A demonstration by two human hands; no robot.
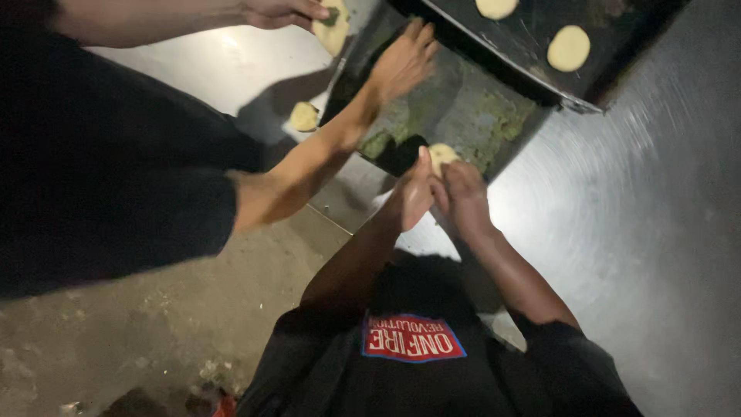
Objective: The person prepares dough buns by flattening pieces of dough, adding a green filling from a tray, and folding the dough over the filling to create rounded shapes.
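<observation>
My left hand (pixel 413 194) and my right hand (pixel 463 197) meet over the edge of a steel table (pixel 633 232). Together they pinch a small pale round of dough (pixel 441 154) between the fingertips. Just beyond it lies a dark tray (pixel 532 116) smeared with a green filling (pixel 494 116). A co-worker's hand (pixel 403 62) reaches into that tray from the left. The co-worker's other hand (pixel 282 11) holds a second piece of dough (pixel 333 29) with a bit of green on it.
A dark baking sheet (pixel 532 42) at the top carries flat dough discs (pixel 569 48). A loose dough ball (pixel 304 116) sits on the table left of the filling tray. The co-worker's dark-clothed body fills the left. Concrete floor (pixel 154 332) shows at lower left.
</observation>
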